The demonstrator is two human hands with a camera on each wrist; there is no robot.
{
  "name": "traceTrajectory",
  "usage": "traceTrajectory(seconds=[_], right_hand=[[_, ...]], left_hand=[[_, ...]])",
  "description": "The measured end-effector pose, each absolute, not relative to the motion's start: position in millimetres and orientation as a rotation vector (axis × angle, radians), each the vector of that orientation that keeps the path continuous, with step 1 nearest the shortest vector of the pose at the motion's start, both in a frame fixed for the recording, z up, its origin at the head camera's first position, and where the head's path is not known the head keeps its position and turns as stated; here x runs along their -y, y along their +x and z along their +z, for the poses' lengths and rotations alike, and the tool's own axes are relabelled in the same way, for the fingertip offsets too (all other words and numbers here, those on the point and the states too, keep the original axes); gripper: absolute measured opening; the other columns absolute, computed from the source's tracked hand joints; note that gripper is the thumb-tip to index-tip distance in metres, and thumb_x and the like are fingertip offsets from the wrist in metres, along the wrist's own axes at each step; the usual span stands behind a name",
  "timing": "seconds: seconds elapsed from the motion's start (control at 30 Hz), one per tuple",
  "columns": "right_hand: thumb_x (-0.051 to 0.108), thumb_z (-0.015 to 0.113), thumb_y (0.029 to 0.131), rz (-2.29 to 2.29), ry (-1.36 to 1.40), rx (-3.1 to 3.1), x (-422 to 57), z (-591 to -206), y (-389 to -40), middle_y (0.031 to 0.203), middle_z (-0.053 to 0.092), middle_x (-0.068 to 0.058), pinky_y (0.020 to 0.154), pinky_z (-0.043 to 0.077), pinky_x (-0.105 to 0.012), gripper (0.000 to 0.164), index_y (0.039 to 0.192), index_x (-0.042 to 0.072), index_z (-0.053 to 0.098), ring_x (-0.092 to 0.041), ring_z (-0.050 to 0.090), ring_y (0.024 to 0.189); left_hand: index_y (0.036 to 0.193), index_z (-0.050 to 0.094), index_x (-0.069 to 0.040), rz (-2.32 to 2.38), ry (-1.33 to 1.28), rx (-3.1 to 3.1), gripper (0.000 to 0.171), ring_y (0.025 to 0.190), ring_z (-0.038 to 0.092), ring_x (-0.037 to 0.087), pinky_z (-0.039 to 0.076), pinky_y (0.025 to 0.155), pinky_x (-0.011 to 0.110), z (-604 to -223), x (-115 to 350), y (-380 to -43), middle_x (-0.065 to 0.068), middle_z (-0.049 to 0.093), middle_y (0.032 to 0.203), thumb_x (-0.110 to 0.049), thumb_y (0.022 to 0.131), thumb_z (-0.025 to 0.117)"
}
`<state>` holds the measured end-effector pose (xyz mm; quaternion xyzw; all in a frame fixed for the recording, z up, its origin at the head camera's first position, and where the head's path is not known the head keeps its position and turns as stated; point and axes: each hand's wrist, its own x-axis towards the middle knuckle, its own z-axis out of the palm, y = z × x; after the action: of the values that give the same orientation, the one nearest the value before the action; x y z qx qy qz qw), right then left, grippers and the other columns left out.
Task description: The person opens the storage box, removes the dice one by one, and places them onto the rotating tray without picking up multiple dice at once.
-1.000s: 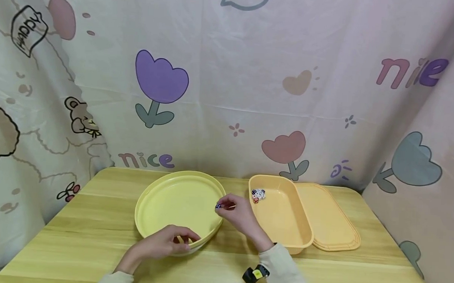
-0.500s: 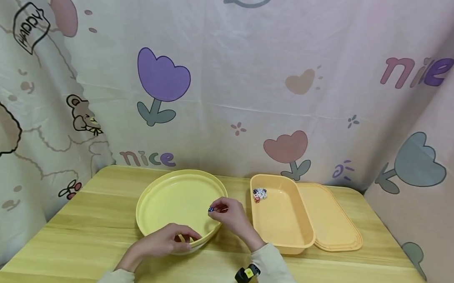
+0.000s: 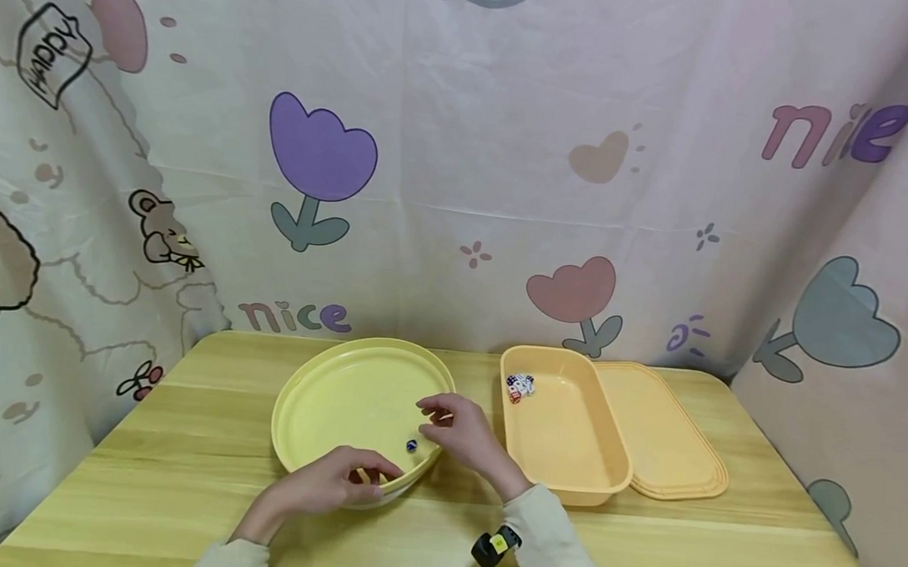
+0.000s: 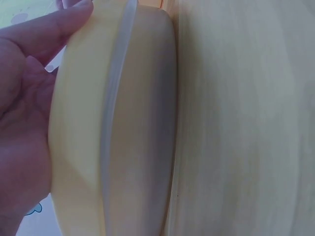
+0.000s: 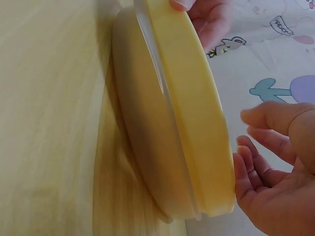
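Observation:
In the head view, a blue die (image 3: 412, 445) shows over the near right part of the round yellow tray (image 3: 360, 397), just below my right fingertips. My right hand (image 3: 459, 434) is at the tray's right rim, thumb and fingers apart with nothing between them. My left hand (image 3: 338, 482) grips the near rim, thumb on the outside and fingers over the edge. From the left wrist, the thumb lies along the tray's yellow side wall (image 4: 81, 123). Beneath the tray sits a paler rounded bowl (image 5: 142, 113).
An orange rectangular box (image 3: 565, 429) stands right of the tray, with several dice (image 3: 520, 387) at its far left end. Its flat orange lid (image 3: 662, 433) lies to the right. A printed curtain (image 3: 444, 150) hangs behind the wooden table (image 3: 155, 457).
My right hand has moved left over the tray's rim and let go of the blue die, which is now below the fingertips. My left hand stays on the rim.

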<state>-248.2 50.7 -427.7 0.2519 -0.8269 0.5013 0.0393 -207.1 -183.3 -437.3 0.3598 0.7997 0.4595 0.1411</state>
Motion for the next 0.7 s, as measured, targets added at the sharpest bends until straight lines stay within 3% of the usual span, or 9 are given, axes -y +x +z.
traceTrajectory(seconds=[0.7], right_hand=[[-0.001, 0.066, 0.086, 1.472, 0.732, 2.539, -48.7, -431.2, -247.1, 0.095, 0.065, -0.011, 0.078, 0.052, -0.03, 0.019, 0.105, -0.003, 0.069, -0.021, 0.061, 0.084]], left_hand=[[0.114, 0.067, -0.003, 1.338, 1.072, -2.3, 0.024, 0.08, 0.054, 0.005, 0.048, 0.067, 0.026, -436.3, 182.7, -206.8, -0.003, 0.066, 0.098, -0.011, 0.093, 0.062]])
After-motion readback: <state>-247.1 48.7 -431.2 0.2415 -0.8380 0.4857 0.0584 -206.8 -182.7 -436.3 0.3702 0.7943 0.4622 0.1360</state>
